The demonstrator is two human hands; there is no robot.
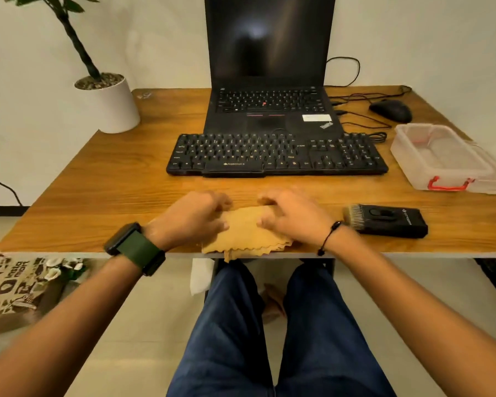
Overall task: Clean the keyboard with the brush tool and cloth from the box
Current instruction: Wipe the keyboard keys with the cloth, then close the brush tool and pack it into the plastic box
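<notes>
A tan cloth (245,234) with zigzag edges lies folded at the table's front edge, one corner hanging over it. My left hand (194,216) pinches its left side and my right hand (291,216) pinches its right side, fingers curled on the fabric. The black brush tool (390,222), bristles pointing left, lies flat just right of my right hand. The black keyboard (275,154) sits beyond the cloth, in front of the laptop. The clear plastic box (441,159) with a red latch stands open at the right.
An open black laptop (269,67) stands behind the keyboard. A black mouse (391,110) and cables lie at the back right. A white plant pot (112,104) stands at the back left corner. The wooden table (112,181) shows bare wood at the left.
</notes>
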